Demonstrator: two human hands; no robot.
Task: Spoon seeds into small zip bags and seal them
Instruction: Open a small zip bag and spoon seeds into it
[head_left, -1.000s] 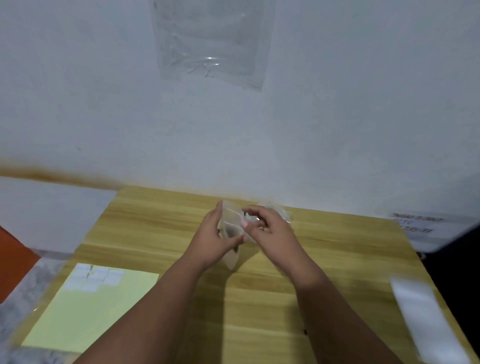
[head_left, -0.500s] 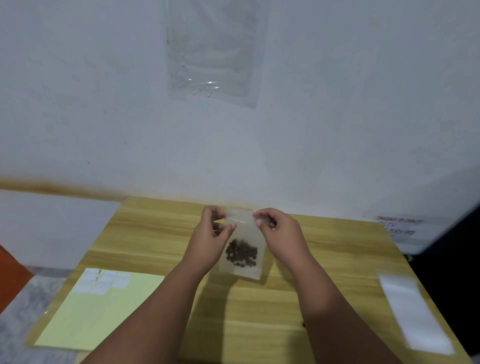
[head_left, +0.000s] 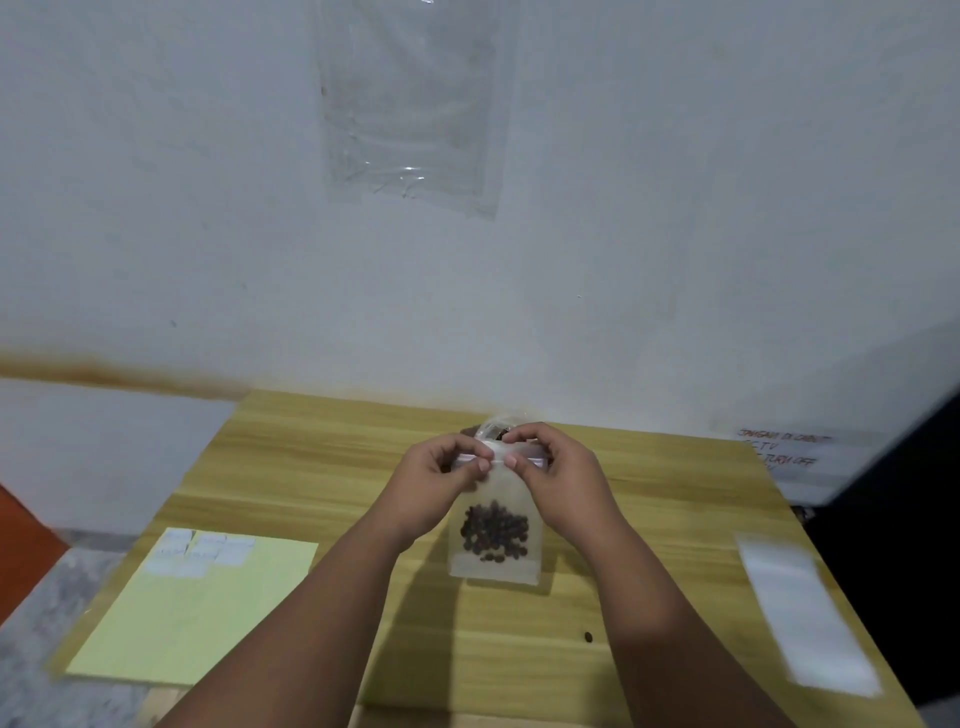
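In the head view, just below the frame's centre, your left hand (head_left: 436, 483) and right hand (head_left: 561, 478) each pinch the top strip of the bag (head_left: 498, 493) between thumb and curled fingers. The bag hangs upright, low over the counter (head_left: 311, 467), with the seeds (head_left: 493, 530) pooled at its bottom. Expect thin, slick, floppy film of little weight. Hold it at the stiffer zip strip, as now, and press along that without squeezing the belly, which could push seeds into the seal.
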